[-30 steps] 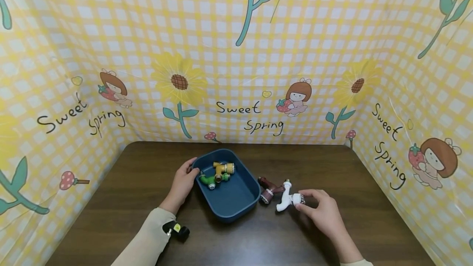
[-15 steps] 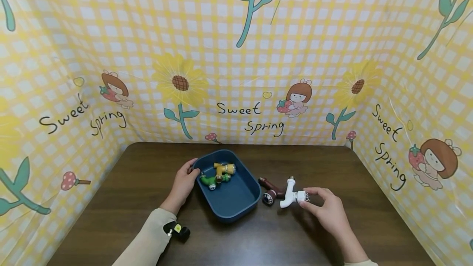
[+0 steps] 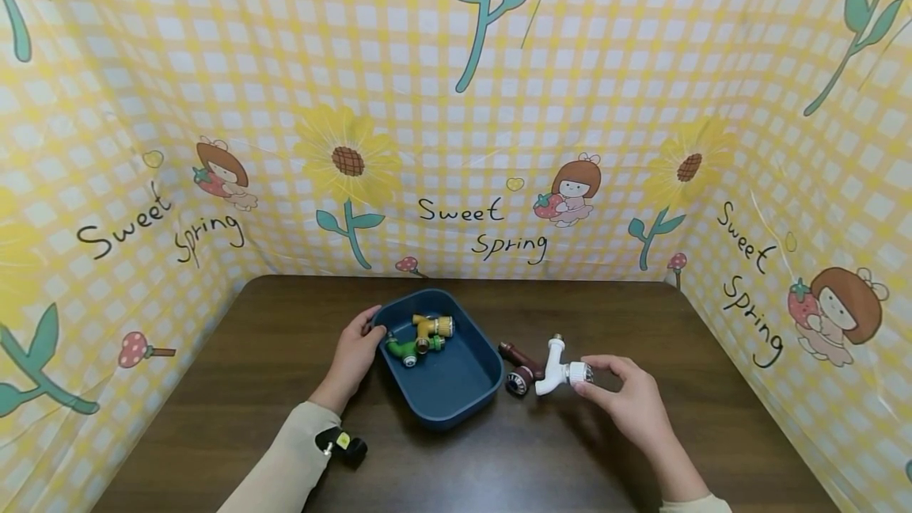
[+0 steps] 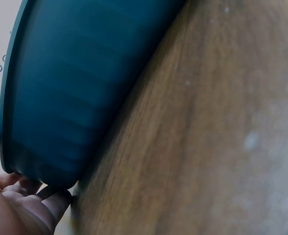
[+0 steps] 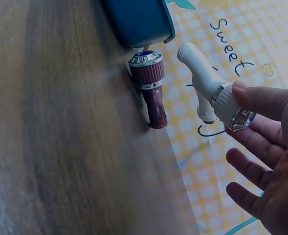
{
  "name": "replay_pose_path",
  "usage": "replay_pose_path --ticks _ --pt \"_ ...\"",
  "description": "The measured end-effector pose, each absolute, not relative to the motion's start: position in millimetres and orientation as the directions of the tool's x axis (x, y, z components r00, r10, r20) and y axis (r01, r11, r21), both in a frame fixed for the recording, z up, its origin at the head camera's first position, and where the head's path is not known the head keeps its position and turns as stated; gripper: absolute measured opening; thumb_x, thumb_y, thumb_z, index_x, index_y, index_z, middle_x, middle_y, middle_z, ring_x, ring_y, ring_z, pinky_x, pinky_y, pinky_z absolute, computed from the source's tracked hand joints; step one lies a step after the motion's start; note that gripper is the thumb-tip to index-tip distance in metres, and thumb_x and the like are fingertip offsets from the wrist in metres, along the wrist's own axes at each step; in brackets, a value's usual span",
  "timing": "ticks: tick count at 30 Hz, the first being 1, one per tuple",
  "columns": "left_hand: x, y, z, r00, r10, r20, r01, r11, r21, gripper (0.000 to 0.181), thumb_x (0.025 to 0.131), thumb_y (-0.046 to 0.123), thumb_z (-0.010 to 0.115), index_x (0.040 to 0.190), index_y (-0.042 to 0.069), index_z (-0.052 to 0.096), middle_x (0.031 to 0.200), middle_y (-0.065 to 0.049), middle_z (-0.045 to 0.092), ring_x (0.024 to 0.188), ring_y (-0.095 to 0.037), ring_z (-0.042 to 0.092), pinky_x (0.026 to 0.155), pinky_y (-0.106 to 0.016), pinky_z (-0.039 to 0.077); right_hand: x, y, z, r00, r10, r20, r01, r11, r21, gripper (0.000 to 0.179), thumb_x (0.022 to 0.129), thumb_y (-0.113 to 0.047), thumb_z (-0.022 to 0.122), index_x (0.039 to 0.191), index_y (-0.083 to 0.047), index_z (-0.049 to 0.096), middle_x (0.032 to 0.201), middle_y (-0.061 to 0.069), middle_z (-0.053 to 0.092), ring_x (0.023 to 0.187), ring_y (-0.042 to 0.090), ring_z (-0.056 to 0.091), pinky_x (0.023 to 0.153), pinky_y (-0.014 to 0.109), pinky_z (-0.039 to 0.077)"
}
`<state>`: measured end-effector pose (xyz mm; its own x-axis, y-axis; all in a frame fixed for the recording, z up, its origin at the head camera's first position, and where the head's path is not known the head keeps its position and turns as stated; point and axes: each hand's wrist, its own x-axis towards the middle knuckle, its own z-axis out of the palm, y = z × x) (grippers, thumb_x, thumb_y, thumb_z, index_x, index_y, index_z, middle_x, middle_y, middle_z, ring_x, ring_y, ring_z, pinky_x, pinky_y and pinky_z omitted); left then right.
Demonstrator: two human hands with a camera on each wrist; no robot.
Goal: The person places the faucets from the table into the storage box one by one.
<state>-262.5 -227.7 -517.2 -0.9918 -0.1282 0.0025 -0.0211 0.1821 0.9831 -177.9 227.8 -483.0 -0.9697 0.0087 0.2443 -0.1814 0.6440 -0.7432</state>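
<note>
My right hand (image 3: 630, 398) pinches a white faucet (image 3: 556, 370) by its ribbed knob, between thumb and forefinger, and the other fingers are spread in the right wrist view. The faucet is held above the table, its spout toward the basin. Just beyond it a dark red faucet (image 5: 151, 90) lies on the table, beside the basin. My left hand (image 3: 356, 351) grips the blue plastic basin (image 4: 70, 88) at its left corner, thumb at the rim and fingers against the outer wall. Inside the basin lie a yellow faucet (image 3: 435, 327) and a green faucet (image 3: 402, 351), touching or overlapping.
The dark wooden table (image 3: 271, 355) has a yellow checked cloth (image 3: 456, 133) hanging behind and on both sides. A small black device (image 3: 349, 448) is strapped at my left wrist, over the sleeve (image 3: 288, 457).
The white faucet has risen and shifted, first right, then slightly back left, in my right hand. The dark red faucet has rolled so its knob end faces me. My left hand and the basin stay put.
</note>
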Motion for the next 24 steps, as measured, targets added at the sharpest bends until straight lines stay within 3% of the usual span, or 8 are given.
replay_pose_path --ticks 10,24 --pt "-262.1 -227.7 -516.7 -0.992 -0.130 0.003 -0.021 0.182 0.983 0.049 0.105 0.015 0.052 0.153 0.007 0.046 0.154 -0.019 0.048 0.140 -0.030 0.046 0.115 -0.047 0.037 -180.9 219.5 -473.4 -0.966 0.004 0.259 -0.205 0.601 -0.772 0.045 0.077 -0.036 0.091 0.116 -0.019 0.077 0.115 0.000 0.073 0.115 0.022 0.062 0.102 0.052 0.042" --pt "-262.6 -228.5 -516.8 -0.991 -0.131 -0.008 -0.034 0.202 0.979 0.049 0.106 0.018 0.051 0.153 0.009 0.046 0.155 -0.018 0.047 0.141 -0.030 0.045 0.115 -0.047 0.037 -186.9 209.1 -453.1 -0.965 -0.036 0.260 -0.232 0.586 -0.776 0.044 0.079 -0.036 0.089 0.117 -0.020 0.076 0.116 -0.001 0.072 0.116 0.027 0.062 0.099 0.049 0.044"
